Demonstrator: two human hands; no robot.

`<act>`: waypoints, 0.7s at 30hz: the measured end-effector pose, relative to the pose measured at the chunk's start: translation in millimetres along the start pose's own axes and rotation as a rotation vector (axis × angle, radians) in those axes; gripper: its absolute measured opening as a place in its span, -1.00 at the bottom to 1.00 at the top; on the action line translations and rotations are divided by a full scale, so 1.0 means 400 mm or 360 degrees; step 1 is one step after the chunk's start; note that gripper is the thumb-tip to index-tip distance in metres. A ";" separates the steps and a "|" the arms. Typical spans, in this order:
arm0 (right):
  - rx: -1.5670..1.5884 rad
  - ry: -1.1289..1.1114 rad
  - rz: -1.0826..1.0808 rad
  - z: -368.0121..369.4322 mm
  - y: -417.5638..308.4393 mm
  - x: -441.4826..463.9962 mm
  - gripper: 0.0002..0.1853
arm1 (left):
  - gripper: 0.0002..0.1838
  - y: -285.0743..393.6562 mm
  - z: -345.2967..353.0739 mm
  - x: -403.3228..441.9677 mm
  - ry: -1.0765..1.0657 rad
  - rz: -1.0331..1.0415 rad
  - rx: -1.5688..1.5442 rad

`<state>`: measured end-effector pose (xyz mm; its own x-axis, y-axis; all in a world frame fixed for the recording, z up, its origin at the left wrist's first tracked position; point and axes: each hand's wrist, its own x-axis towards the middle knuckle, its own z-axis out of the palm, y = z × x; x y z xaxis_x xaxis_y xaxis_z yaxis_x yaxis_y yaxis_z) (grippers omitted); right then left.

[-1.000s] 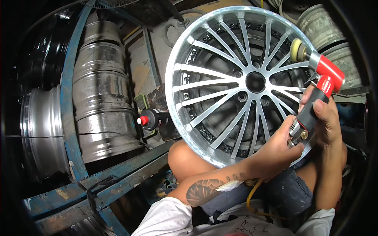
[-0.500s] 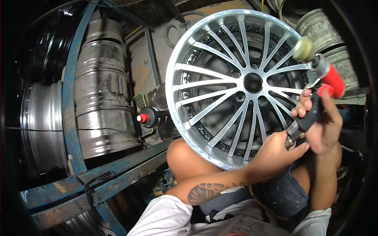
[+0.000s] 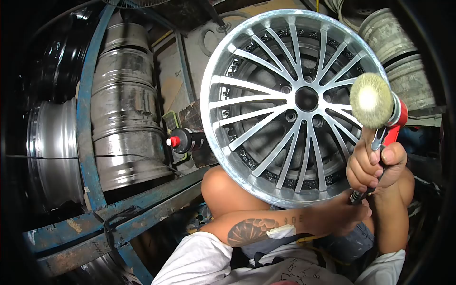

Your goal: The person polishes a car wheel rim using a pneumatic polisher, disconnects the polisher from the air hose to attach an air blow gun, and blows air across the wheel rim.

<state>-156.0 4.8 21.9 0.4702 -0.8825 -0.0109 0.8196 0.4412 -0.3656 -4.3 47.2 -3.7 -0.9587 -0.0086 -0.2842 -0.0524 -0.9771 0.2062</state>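
My right hand (image 3: 377,166) is wrapped round the handle of a red and black polisher (image 3: 395,121), held over the wheel's right side. Its round, pale, fuzzy polishing pad (image 3: 371,100) faces up toward me. At the tool's tail end, my left hand (image 3: 349,216) is blurred, its fingers curled round the air hose fitting, which is mostly hidden. A multi-spoke alloy wheel (image 3: 304,89) leans face-up against my knees, with bright spokes, dark gaps and a whitish smeared rim.
A dark bottle with a red cap (image 3: 186,140) stands left of the wheel. Stacked metal rims (image 3: 124,109) fill the left, behind a blue metal frame (image 3: 85,109). More dull rims (image 3: 403,78) sit at the right. A thin yellow hose (image 3: 308,239) runs below my left forearm.
My right hand has turned the polisher, so its pad has swung down and faces me. My left hand has moved down with the tool's tail end. The wheel has barely shifted.
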 end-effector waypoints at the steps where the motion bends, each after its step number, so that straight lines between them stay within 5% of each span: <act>1: 0.0003 0.0016 0.0012 0.001 0.002 0.003 -0.80 | -0.76 -0.010 -0.004 0.003 -0.0096 -0.0032 -0.0106; 4: 0.0000 0.0109 0.0008 0.006 0.012 0.009 -0.79 | -0.74 -0.010 0.004 -0.008 -0.0206 -0.0001 -0.0224; 7: -0.0031 0.0431 -0.0143 0.014 0.008 0.019 -0.77 | -0.73 0.037 0.042 -0.024 0.0239 0.0015 -0.0024; 12: -0.0371 0.0880 -0.0581 0.029 -0.027 0.045 -0.81 | -0.69 0.078 0.001 -0.019 0.0426 0.0230 0.0500; 14: -0.0418 0.0826 -0.0621 0.021 -0.034 0.040 -0.81 | -0.60 0.051 -0.024 0.005 0.0461 0.0363 0.0740; 21: -0.0259 0.0558 -0.0363 0.004 0.000 0.020 -0.78 | -0.52 0.008 -0.014 0.016 0.0352 -0.0150 0.0233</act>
<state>-151.7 -2.1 23.3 0.1208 -0.9686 -0.2174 0.8140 0.2220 -0.5367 -9.1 42.9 -9.9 -0.8642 0.0188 -0.5028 -0.1935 -0.9349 0.2976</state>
